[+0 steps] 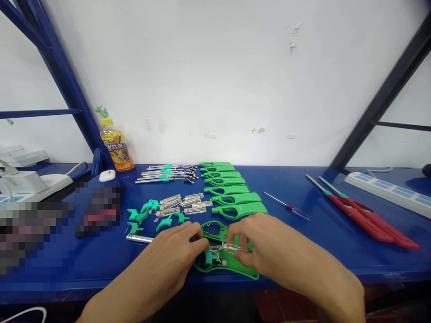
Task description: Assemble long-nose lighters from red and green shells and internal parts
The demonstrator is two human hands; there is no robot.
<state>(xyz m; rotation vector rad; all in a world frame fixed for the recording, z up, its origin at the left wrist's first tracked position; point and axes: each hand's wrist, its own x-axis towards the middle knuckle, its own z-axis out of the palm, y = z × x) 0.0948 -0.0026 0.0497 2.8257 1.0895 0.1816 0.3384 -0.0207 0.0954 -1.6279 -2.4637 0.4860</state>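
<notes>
Both hands meet over an open green lighter shell (220, 265) lying near the front edge of the blue bench (303, 233). My left hand (175, 251) is closed in a pinch on the metal tube (139, 239) that sticks out to the left of the shell, beside a teal trigger piece (208, 257). My right hand (256, 244) pinches a clear fuel cartridge (232, 247) set across the shell. A row of several green shell halves (232, 193) lies just behind the hands.
Loose teal triggers (144, 213), clear cartridges (182, 204) and metal tubes with wires (168, 172) lie behind to the left. A red-handled screwdriver (288, 206), red lighters (367, 220), a power strip (387, 190), a drink bottle (116, 148) and blue rack posts (67, 85) surround them.
</notes>
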